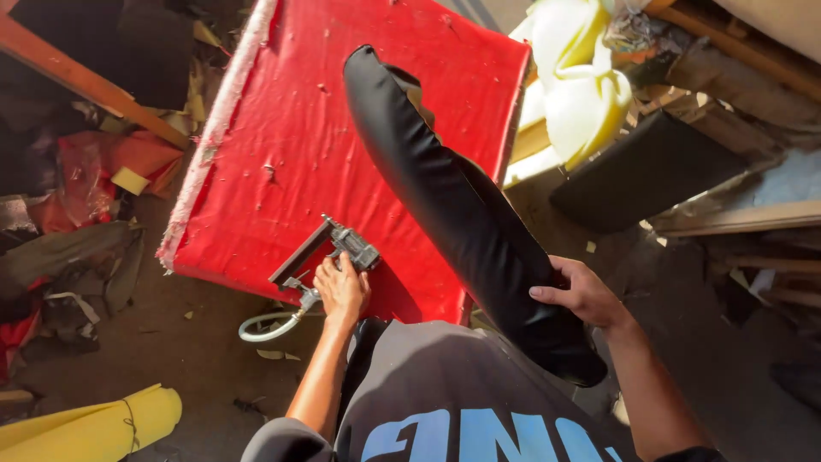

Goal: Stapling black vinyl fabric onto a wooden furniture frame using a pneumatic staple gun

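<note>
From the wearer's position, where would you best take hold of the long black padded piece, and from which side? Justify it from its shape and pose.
Grip the long black padded piece near its lower end, from the right, where the right hand already wraps it. It is slim enough there to close fingers round, and it slants up and away across the red board, leaving that end nearest.

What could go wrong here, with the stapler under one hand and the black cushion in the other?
1. The left hand grips the staple gun on the red board; a slip might fire a staple near the fingers.
2. The hose loops by the board's edge and could snag.
3. The right hand alone holds the long black cushion; it may slide off.
</note>
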